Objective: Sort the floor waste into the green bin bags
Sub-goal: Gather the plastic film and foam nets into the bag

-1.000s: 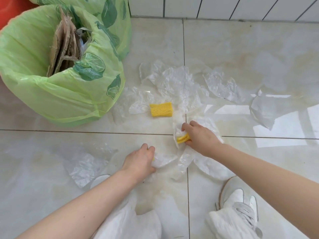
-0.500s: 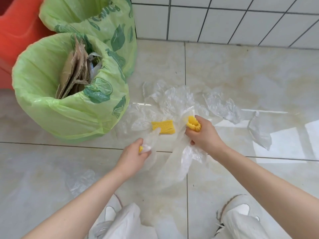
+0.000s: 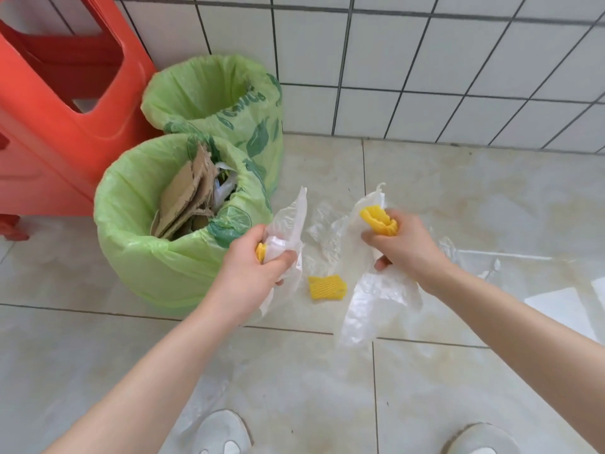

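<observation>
The left hand (image 3: pixel 252 273) is curling its fingers (image 3: pixel 284 259) around clear plastic film (image 3: pixel 288 221) and yellow foam netting (image 3: pixel 260 251); the right hand (image 3: pixel 404 245) is gripping another yellow net (image 3: pixel 379 221) with film (image 3: pixel 373 299).

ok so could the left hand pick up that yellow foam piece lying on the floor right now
Probably not as things stand. The yellow foam piece lies in the open with nothing over it, but the left hand already grips clear plastic and another yellow bit, so it would likely need emptying first.
</observation>
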Demonstrator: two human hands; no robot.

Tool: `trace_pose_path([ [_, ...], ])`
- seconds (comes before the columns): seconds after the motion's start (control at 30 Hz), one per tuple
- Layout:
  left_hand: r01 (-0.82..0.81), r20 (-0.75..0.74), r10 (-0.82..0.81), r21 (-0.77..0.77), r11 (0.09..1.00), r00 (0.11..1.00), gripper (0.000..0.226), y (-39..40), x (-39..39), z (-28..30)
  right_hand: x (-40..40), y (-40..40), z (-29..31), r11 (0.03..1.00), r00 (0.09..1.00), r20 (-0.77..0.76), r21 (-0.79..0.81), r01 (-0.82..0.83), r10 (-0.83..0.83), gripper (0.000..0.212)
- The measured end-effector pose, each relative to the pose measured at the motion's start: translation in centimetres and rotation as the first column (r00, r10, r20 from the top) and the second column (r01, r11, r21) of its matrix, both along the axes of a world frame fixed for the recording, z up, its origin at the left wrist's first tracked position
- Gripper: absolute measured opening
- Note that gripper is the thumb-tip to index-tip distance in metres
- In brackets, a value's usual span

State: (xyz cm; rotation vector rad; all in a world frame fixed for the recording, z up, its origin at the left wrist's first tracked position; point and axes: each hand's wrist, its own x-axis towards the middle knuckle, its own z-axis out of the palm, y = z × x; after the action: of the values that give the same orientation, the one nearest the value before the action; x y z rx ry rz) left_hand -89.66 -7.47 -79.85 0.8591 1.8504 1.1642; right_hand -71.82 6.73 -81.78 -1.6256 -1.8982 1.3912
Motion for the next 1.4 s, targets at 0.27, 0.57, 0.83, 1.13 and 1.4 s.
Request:
trace_pose_path([
  [0.27,-0.02,-0.075,0.024,0.058,0.998,0.997,0.01,4.6,-3.7,4.3,-4.0,3.7,6.2,0.999,0.995,-0.091,0.02,-0.041,0.042,0.009],
  [0.57,-0.197,-0.164,0.211,0.098,0.976,0.964,0.008,11.5,-11.9,8.2,-14.3,11.4,11.8,0.99,0.956,-0.273,0.11,-0.084,0.111,0.017],
  [0.83,-0.411,0.081,0.408,0.026,0.911,0.91,0.014,16.3,-20.1,7.9,-25.1,17.1,11.6,0.989,0.951,-0.302,0.142,-0.03,0.072,0.005],
  [1.13,-0.451,0.263,0.438,-0.012,0.892,0.859,0.054,18.6,-25.6,6.2,-32.0,19.2,11.7,0.977,0.905,-0.409,0.115,0.181,-0.119,0.013],
  [1.4,-0.452,0.318,0.442,-0.046,0.891,0.839,0.051,20.1,-25.2,4.8,-34.7,16.0,6.9,0.944,0.963,-0.236,0.327,-0.047,0.13,0.03],
])
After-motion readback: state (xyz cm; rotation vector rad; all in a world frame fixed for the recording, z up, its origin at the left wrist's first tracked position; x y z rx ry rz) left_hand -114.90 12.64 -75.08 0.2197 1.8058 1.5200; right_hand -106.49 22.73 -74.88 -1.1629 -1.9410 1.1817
